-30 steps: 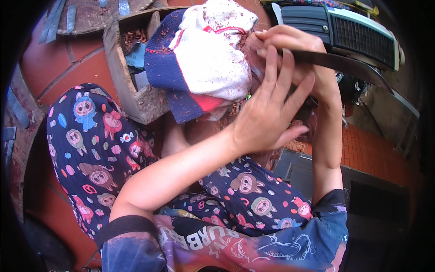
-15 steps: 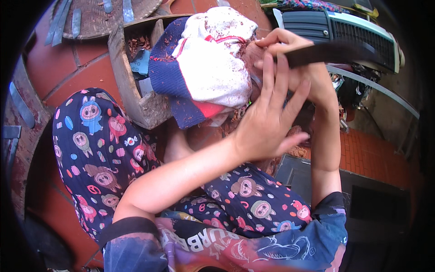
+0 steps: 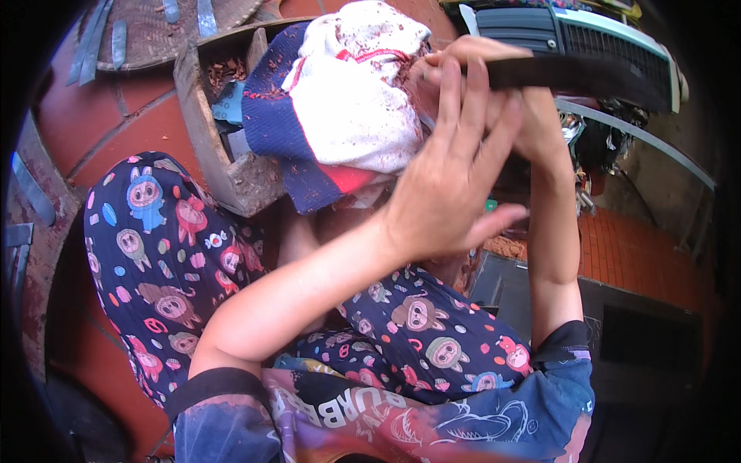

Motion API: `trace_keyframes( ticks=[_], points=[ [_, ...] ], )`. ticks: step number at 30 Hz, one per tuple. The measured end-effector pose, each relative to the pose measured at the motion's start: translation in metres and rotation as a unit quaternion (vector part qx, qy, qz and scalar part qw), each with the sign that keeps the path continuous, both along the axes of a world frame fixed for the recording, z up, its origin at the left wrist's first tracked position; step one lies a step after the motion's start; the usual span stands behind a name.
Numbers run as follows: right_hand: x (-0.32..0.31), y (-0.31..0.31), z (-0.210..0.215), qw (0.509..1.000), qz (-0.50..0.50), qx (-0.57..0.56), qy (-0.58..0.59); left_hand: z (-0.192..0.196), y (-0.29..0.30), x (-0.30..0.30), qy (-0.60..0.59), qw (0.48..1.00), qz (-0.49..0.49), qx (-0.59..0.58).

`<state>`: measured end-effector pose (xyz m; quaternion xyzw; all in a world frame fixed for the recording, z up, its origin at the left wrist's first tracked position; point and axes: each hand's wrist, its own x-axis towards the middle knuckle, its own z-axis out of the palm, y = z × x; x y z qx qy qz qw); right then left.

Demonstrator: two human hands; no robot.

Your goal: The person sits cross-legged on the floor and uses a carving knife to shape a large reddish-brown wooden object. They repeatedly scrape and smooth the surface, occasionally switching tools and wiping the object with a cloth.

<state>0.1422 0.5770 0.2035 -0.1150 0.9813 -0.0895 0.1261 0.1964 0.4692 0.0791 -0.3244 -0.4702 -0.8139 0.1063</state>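
Observation:
My right hand (image 3: 532,127) is curled around a long, dark, flat blade-like piece (image 3: 579,77), which points out to the right and is blurred. I cannot make out its exact kind. Over its near end lies my left hand (image 3: 440,181), palm down with the fingers stretched and spread, the fingertips against or just in front of it. Just left of the hands is a bundled white cloth (image 3: 347,116) with navy and red trim, sprinkled with reddish-brown shavings. Part of my right hand's fingers hides behind the left fingers and the dark piece.
A wooden box (image 3: 258,185) holding shavings and blue scraps stands beside the cloth. Metal blades (image 3: 120,42) lie on a woven tray (image 3: 154,50) at the far left, and another blade (image 3: 32,189) on a board. A grey slatted appliance (image 3: 610,46) stands far right.
Both hands and the dark piece have shifted slightly up and away. The cloth and box sit a little further up and left in the view. The grip looks the same.

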Motion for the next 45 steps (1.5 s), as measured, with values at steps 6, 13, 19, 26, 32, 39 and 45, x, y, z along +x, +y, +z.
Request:
trace_keyframes(
  ticks=[6,13,19,26,32,39,45],
  points=[
    [0.021,0.013,-0.018,0.991,0.036,0.035,0.125,-0.001,0.004,-0.004,-0.009,1.0,-0.007,0.016],
    [0.039,-0.008,-0.024,0.985,-0.024,0.064,0.16,0.001,0.003,0.019,-0.049,0.996,-0.009,0.07],
    [0.02,-0.008,-0.016,0.972,0.11,0.096,0.186,-0.004,0.012,-0.005,-0.009,0.997,0.004,0.08],
    [0.029,-0.025,-0.015,0.984,-0.036,0.144,0.102,-0.003,0.008,0.008,-0.043,0.998,0.029,0.045],
    [0.023,-0.018,-0.016,0.983,0.021,0.125,0.131,-0.005,0.004,-0.004,-0.001,1.0,0.015,0.025],
    [0.013,0.0,-0.004,0.983,0.017,0.125,0.129,-0.001,0.014,-0.021,0.017,0.999,-0.003,0.04],
    [0.014,0.005,0.0,0.999,0.015,0.007,0.052,0.003,0.008,0.002,-0.011,1.0,-0.02,0.011]
  ],
)
